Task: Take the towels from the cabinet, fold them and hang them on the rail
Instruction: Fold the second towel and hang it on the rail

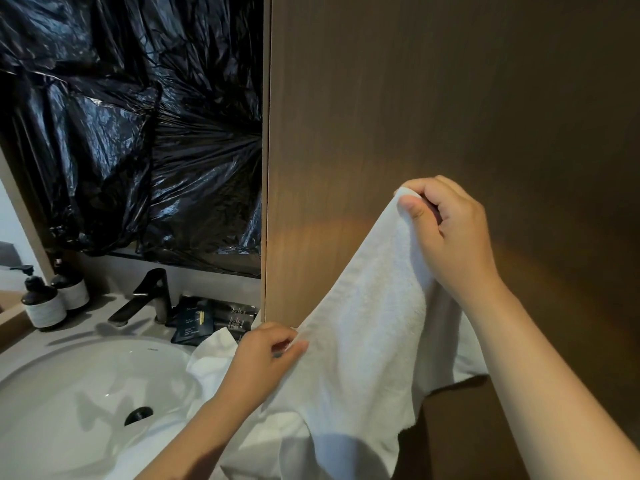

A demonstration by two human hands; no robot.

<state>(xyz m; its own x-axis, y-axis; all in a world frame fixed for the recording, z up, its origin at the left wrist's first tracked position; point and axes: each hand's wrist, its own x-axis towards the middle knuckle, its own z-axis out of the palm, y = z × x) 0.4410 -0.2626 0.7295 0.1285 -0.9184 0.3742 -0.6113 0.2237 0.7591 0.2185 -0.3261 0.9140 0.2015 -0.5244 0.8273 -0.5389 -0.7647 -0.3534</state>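
Brown wood-grain cabinet panel point(433, 98) fills the right half of my view in a dim bathroom, with a vanity at the lower left.

Right hand point(446, 233): I see it raised in front of the panel, fingers curled, pinching the top corner of a white terry towel point(363, 323) between thumb and fingertips. Left hand point(263, 355): it sits lower and further left, near the panel's bottom corner, with thumb and fingers pinching the towel's edge.

The towel is stretched on a slant between the two hands, high at the right and low at the left. Below that line the cloth hangs loose in folds, between my two forearms and over the right side of a white round sink basin point(69, 393). More white cloth shows just behind the left hand; I cannot tell whether it is the same towel.

Beyond the hands, a round dark drain point(138, 415) sits in the basin. A matte black faucet point(145, 296) stands behind the basin. Dark flat sachets point(207, 320) lie beside the faucet, against the panel. Two dark pump bottles with pale labels point(41, 303) stand at the far left. Crinkled black plastic sheeting point(121, 116) covers the wall above the vanity.
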